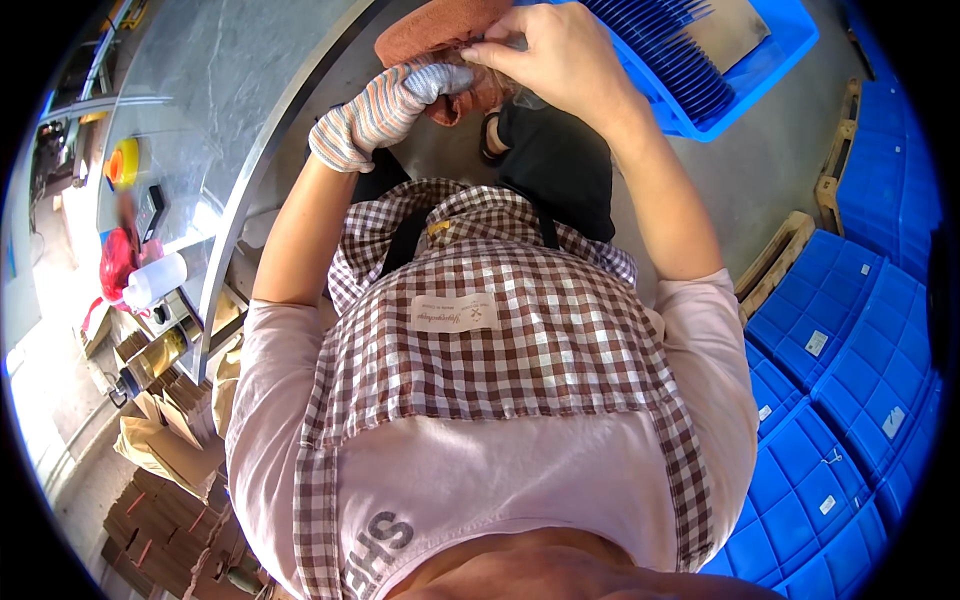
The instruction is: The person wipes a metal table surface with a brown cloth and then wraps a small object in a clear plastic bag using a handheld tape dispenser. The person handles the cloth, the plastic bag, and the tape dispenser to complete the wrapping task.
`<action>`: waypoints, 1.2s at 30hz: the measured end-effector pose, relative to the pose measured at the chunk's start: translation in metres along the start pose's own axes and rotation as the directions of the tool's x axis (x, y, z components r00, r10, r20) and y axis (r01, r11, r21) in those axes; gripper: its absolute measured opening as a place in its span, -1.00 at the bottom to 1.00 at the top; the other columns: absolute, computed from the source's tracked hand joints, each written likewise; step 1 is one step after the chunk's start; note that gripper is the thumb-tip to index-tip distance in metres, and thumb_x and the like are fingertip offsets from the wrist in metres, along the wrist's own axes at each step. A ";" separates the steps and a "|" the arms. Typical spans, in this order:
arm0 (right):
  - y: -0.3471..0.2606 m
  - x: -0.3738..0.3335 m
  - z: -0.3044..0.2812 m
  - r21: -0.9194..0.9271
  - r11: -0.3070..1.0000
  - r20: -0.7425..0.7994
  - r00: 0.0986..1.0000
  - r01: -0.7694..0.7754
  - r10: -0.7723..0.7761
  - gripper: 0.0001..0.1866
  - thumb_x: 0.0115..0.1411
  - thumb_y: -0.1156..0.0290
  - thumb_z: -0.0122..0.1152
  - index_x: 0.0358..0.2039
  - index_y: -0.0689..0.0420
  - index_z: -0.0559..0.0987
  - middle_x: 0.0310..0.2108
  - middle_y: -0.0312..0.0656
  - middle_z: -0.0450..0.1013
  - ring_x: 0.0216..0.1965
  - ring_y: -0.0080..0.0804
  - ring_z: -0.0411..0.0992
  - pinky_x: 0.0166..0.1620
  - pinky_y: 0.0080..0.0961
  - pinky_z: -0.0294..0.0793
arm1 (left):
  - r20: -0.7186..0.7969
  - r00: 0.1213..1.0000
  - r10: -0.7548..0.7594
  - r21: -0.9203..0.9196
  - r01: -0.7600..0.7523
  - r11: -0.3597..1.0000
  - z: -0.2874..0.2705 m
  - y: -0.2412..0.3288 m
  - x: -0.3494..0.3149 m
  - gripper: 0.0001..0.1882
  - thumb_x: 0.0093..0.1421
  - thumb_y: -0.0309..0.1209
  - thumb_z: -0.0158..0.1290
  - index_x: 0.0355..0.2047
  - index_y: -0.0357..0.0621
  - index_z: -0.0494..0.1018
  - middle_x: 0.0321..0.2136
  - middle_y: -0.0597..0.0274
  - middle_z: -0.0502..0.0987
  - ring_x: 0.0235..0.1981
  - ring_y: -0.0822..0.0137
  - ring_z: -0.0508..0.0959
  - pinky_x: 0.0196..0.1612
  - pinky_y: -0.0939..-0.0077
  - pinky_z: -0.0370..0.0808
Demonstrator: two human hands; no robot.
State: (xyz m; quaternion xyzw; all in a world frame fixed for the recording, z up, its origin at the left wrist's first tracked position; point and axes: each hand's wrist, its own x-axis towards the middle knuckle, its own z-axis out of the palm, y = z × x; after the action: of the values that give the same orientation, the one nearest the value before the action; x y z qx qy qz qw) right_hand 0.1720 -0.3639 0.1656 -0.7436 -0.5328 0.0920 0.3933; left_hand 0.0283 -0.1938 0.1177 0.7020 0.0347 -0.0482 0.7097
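Observation:
My left hand [385, 108] wears a striped knit glove and is closed at the near side of a reddish-brown cloth-like thing [440, 28] at the top of the view. A crumpled brown part [470, 98] hangs below, between my hands. My bare right hand [560, 55] comes in from the right, with thumb and index finger pinched together at the edge of the brown thing. What lies in the pinch is too small to tell. Something clear, like thin plastic, shows under the right fingers. The upper part of the brown thing runs out of view.
A blue crate [728, 122] with a row of thin dark-blue discs [672, 62] stands at the upper right. Stacked blue boxes [815, 330] and wooden pallets [775, 262] line the right. A grey table [225, 95] with yellow tape [123, 163] and a white bottle [157, 278] lies left.

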 end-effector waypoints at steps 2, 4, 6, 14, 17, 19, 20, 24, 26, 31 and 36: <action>-0.001 0.000 -0.001 -0.020 1.000 0.024 1.000 0.003 -0.002 -0.66 0.08 0.21 0.41 -0.41 0.31 0.69 -0.50 0.16 0.56 -0.41 0.06 0.59 -0.32 -0.19 0.56 | -0.011 0.997 0.078 -0.057 -0.078 0.995 0.004 0.001 -0.001 -0.64 0.38 -0.12 0.05 -0.17 -0.18 0.62 -0.44 0.36 0.59 -0.42 0.53 0.53 -0.30 0.58 0.48; -0.003 0.001 -0.003 -0.075 0.997 0.042 0.999 0.019 -0.016 -0.65 0.08 0.20 0.41 -0.41 0.31 0.69 -0.49 0.17 0.56 -0.41 0.06 0.59 -0.31 -0.18 0.57 | -0.039 0.976 0.213 0.034 -0.212 0.977 0.011 -0.002 0.001 -0.61 0.39 -0.07 0.05 -0.20 -0.16 0.63 -0.46 0.37 0.58 -0.44 0.53 0.51 -0.31 0.57 0.47; -0.003 0.000 -0.002 -0.130 0.991 0.049 0.999 0.018 -0.012 -0.65 0.08 0.19 0.41 -0.40 0.29 0.71 -0.49 0.17 0.56 -0.41 0.06 0.59 -0.30 -0.18 0.57 | -0.086 0.996 -0.009 0.270 0.032 0.962 0.017 0.015 -0.005 -0.54 0.41 0.03 0.02 -0.22 -0.11 0.66 -0.51 0.41 0.54 -0.47 0.54 0.47 -0.35 0.58 0.44; 0.000 -0.004 -0.008 -0.092 0.996 0.052 0.998 -0.014 0.019 -0.67 0.09 0.17 0.38 -0.37 0.23 0.73 -0.47 0.16 0.56 -0.40 0.03 0.60 -0.28 -0.19 0.57 | -0.044 0.998 -0.052 0.377 0.064 0.924 0.004 -0.001 -0.006 -0.56 0.49 -0.08 -0.11 0.10 -0.10 0.54 -0.34 0.36 0.62 -0.37 0.58 0.54 -0.28 0.64 0.51; 0.009 -0.003 -0.009 -0.053 0.997 0.091 0.994 -0.049 0.053 -0.66 0.10 0.17 0.38 -0.36 0.23 0.73 -0.47 0.15 0.56 -0.40 0.02 0.60 -0.28 -0.21 0.57 | -0.073 0.977 0.202 0.294 -0.173 0.940 0.009 -0.013 0.000 -0.57 0.49 -0.12 -0.11 0.12 -0.14 0.51 -0.23 0.31 0.61 -0.24 0.52 0.55 -0.15 0.59 0.50; 0.009 -0.005 -0.013 -0.034 0.998 0.114 0.992 -0.045 0.048 -0.66 0.10 0.17 0.38 -0.35 0.25 0.72 -0.47 0.15 0.57 -0.39 0.01 0.61 -0.28 -0.22 0.57 | -0.062 0.995 0.078 0.207 -0.063 0.976 0.000 -0.020 0.001 -0.55 0.48 -0.15 -0.10 0.18 -0.21 0.45 0.00 0.21 0.53 0.01 0.42 0.50 0.12 0.49 0.42; 0.008 -0.006 -0.016 -0.025 0.999 0.127 0.991 -0.043 0.046 -0.65 0.11 0.18 0.38 -0.34 0.26 0.72 -0.46 0.15 0.57 -0.39 0.01 0.61 -0.27 -0.23 0.57 | -0.053 0.998 0.042 0.181 -0.032 0.983 0.000 -0.020 0.000 -0.54 0.48 -0.15 -0.10 0.19 -0.24 0.43 0.06 0.18 0.52 0.08 0.39 0.49 0.20 0.46 0.41; 0.002 -0.014 -0.029 -0.064 0.996 0.259 0.962 -0.066 0.081 -0.65 0.10 0.23 0.38 -0.28 0.31 0.70 -0.45 0.13 0.60 -0.37 -0.02 0.62 -0.26 -0.27 0.56 | -0.053 0.997 0.056 0.179 -0.045 0.983 0.007 -0.011 -0.001 -0.57 0.47 -0.18 -0.08 0.13 -0.25 0.47 -0.01 0.19 0.57 0.03 0.41 0.53 0.15 0.47 0.44; 0.010 -0.016 -0.038 -0.036 0.994 0.296 0.949 -0.100 0.106 -0.64 0.09 0.25 0.39 -0.26 0.33 0.68 -0.43 0.12 0.61 -0.36 -0.06 0.63 -0.26 -0.29 0.57 | -0.064 0.996 -0.063 0.238 0.076 0.968 0.003 -0.010 0.002 -0.60 0.47 -0.17 -0.06 0.07 -0.22 0.53 -0.15 0.23 0.62 -0.09 0.46 0.57 0.03 0.50 0.48; 0.006 -0.020 -0.065 0.078 0.979 0.404 0.904 -0.186 0.139 -0.69 0.11 0.35 0.36 -0.29 0.39 0.65 -0.36 0.07 0.64 -0.30 -0.22 0.66 -0.21 -0.39 0.59 | -0.016 0.967 0.254 0.648 -0.183 0.739 0.009 -0.014 0.007 -0.64 0.46 -0.16 -0.05 -0.17 -0.16 0.62 -0.52 0.34 0.58 -0.54 0.50 0.49 -0.41 0.55 0.43; 0.033 -0.022 -0.069 0.500 0.819 0.413 0.908 -0.283 0.062 -0.65 0.32 0.39 0.24 0.04 0.33 0.57 -0.08 -0.06 0.61 -0.01 -0.30 0.59 0.05 -0.48 0.55 | -0.143 0.989 0.029 0.515 0.049 0.856 -0.002 0.002 0.014 -0.65 0.46 -0.17 -0.07 -0.08 -0.13 0.59 -0.36 0.26 0.64 -0.40 0.45 0.59 -0.28 0.52 0.51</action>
State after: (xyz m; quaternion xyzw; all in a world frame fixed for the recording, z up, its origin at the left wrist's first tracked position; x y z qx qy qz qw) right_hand 0.2249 -0.4203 0.1838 -0.6131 -0.4786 0.4184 0.4691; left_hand 0.0421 -0.1923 0.1185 0.8681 0.0760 -0.0078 0.4906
